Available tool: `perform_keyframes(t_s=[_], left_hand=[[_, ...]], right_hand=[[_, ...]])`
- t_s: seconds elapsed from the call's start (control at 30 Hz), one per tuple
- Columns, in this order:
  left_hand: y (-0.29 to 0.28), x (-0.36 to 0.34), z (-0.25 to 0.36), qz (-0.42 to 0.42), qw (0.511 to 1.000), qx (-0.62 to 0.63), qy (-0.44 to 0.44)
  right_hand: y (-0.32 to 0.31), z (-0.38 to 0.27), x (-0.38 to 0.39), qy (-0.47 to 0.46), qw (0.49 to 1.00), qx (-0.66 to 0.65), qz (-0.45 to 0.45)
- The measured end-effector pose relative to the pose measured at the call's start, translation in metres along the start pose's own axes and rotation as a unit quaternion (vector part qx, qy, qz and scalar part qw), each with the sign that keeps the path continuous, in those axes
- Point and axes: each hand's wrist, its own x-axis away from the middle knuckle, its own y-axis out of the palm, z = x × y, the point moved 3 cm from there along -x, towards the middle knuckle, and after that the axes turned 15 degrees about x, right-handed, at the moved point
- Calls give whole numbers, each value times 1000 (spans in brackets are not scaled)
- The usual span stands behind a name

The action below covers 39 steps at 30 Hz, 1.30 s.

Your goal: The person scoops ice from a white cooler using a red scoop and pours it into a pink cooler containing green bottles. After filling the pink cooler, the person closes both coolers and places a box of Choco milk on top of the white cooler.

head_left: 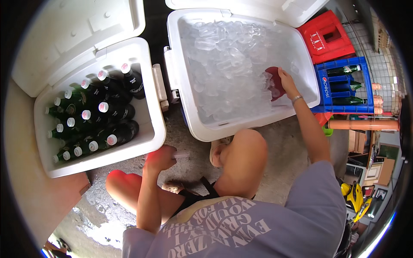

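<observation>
The right hand (pixel 286 79) closes its fingers on a red scoop (pixel 275 84) sunk in the ice (pixel 232 64) of the right cooler (pixel 189 116). The left hand (pixel 161 157), loosely curled and holding nothing I can make out, rests near the left cooler (pixel 150 129), whose capped bottles (pixel 94 116) lie without ice, so icing looks hardly begun.

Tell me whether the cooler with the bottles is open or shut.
Open: the left cooler's lid is swung back, and capped bottles show inside.
</observation>
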Motion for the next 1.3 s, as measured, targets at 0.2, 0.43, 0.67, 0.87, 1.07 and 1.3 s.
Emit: perform_keyframes(t_s=[0.2, 0.43, 0.67, 0.87, 1.07, 1.3], left_hand=[[-3, -1, 2, -13, 1000, -9, 20], [0, 0, -18, -8, 1000, 1, -13], [4, 3, -33, -4, 1000, -8, 5], [6, -1, -41, 0, 1000, 2, 19], [7, 1, -51, 23, 1000, 2, 0], [-5, 13, -36, 26, 999, -4, -19]], right_hand=[[-1, 23, 15, -43, 995, -44, 72], [35, -19, 31, -19, 985, -162, 57], [35, -27, 40, -1, 962, -265, -61], [45, -21, 49, 5, 942, -325, -90], [33, -10, 49, -21, 914, -396, -84], [14, -33, 70, -90, 846, -526, 1]])
